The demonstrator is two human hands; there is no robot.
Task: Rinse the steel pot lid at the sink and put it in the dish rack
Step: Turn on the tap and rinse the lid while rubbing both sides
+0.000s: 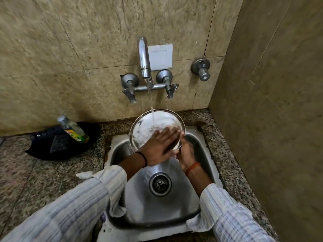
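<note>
The steel pot lid point(153, 130) is tilted over the sink point(201, 154) under the tap's stream point(151, 109); the left hand point(160, 145) lies flat, fingers spread across it, while the right hand point(186, 152) grips its lower edge. Wet steel could slip from that one-sided grip and clatter into the basin.

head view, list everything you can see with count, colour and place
lid: one, steel, tilted over the sink under the water stream
tap: one, chrome, on the wall, running
handles: two, grey metal, either side of the tap
valve: one, grey metal, on the wall right of the tap
plate: one, white, on the wall behind the tap
sink: one, steel, set in the counter
drain: one, steel, sink bottom
counter: one, speckled granite
pan: one, black, on the counter at left
bottle: one, clear with greenish liquid, lying in the pan
hands: left flat on the lid, right holding its lower edge
</note>
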